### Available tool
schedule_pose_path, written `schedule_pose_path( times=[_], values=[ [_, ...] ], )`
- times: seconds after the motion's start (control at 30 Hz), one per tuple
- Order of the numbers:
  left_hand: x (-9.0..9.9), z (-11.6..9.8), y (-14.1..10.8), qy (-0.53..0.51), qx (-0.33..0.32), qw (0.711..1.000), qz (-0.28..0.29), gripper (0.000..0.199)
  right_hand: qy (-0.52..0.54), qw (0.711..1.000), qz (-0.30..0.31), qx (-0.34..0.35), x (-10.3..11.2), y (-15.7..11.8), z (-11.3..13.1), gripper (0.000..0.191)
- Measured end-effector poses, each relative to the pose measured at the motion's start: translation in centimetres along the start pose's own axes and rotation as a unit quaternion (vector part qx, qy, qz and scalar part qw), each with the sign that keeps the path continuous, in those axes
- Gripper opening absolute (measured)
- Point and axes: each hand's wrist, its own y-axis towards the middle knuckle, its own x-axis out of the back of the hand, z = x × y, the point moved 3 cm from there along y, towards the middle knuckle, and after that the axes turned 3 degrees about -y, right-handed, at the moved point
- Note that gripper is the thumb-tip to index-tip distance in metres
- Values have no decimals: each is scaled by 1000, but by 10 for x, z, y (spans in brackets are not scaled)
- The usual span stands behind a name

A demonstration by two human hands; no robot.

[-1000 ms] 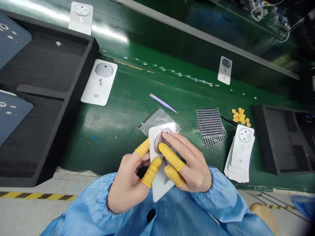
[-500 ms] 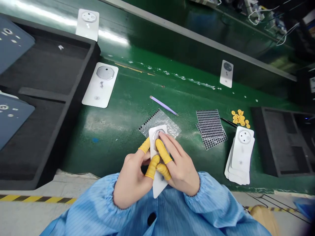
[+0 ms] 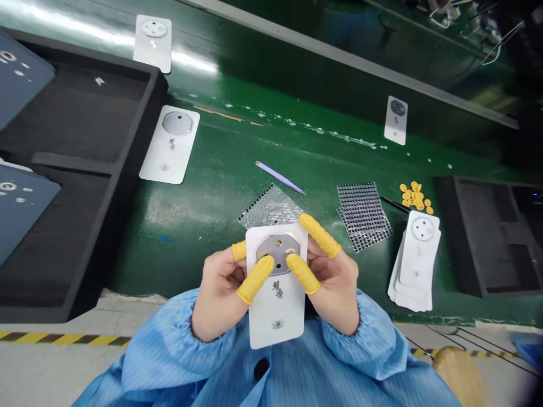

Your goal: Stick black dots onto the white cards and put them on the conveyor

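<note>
Between my hands is a white phone back cover (image 3: 278, 308) with a grey octagonal camera plate (image 3: 279, 252), its printed face toward me. My left hand (image 3: 224, 291) grips its left edge, the thumb in a yellow finger cot lying on the plate. From the other side my right hand (image 3: 333, 282) holds it, thumb on the plate and a yellow-cotted index finger at the top right corner. The rest of my fingers are partly hidden behind the cover. Just beyond lies a clear sheet (image 3: 274, 208) with a row of black dots, and past it purple tweezers (image 3: 280, 177).
Sheets of black dots (image 3: 365, 215), yellow finger cots (image 3: 414, 195), black tweezers (image 3: 394, 204) and stacked white covers (image 3: 418, 254) lie to the right. Single covers (image 3: 169, 146) lie further back. Black trays (image 3: 123, 164) stand left and right (image 3: 466, 243), the left one holding blue-grey panels (image 3: 21, 209).
The cover has turned from narrow and angled to facing me. My right hand has shifted from across its plate to its right edge, thumb on the plate.
</note>
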Motion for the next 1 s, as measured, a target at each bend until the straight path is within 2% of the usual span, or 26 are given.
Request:
schedule_pose_path(
  times=[0.17,0.27,0.4,0.5,0.63,0.7,0.77,0.83,0.87,0.93,0.97,1.0],
  values=[
    [3,2,-5,15,-16,998,-66,2,-4,1000,7,-8,2,-7,-2,45],
    [2,5,-4,-4,-2,999,-50,5,29,999,19,-26,2,-7,-3,46],
    [3,10,0,-11,43,999,-16,13,151,984,36,-83,0,-2,-4,58],
    [7,11,-1,28,20,999,-37,15,196,973,29,-115,-5,-2,-5,66],
    [13,21,1,132,-26,984,-118,20,192,972,14,-133,-15,-8,-14,64],
    [10,31,7,166,-15,981,-103,24,194,971,23,-138,-10,-11,-26,64],
    [1,40,11,172,9,985,-26,28,176,973,18,-147,17,-13,-39,65],
    [-8,42,12,156,24,987,23,34,115,981,-29,-153,67,-16,-50,65],
    [-10,40,11,145,23,989,20,35,61,983,-83,-149,101,-18,-54,66],
    [-9,32,9,126,5,991,-36,34,-80,969,-192,-132,172,-20,-60,69],
    [-5,29,8,126,-6,990,-68,32,-160,953,-219,-136,204,-20,-64,72],
    [0,27,8,132,-17,987,-95,29,-237,934,-220,-152,232,-20,-68,75]
  ],
)
